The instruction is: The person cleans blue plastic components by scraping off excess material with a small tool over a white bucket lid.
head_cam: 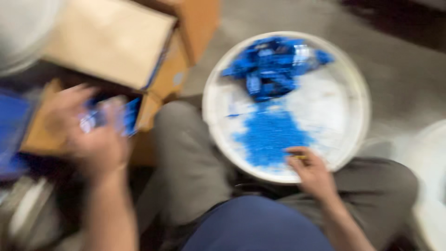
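Observation:
The picture is motion-blurred. My left hand (90,135) is raised over an open cardboard box (116,51) at the left and grips a small blue packet (95,118). My right hand (309,169) rests on the near rim of a round white tub (357,93) that sits between my knees, fingers curled around something small and yellowish. Inside the tub lies a spread of fine blue granules (272,137), with a heap of crumpled blue packets (274,62) at its far side.
More blue packets show inside the box (132,116) and at the far left (11,125). A second white container's edge (429,186) is at the right. Grey floor (399,60) lies beyond the tub. My legs in grey trousers (190,162) frame the tub.

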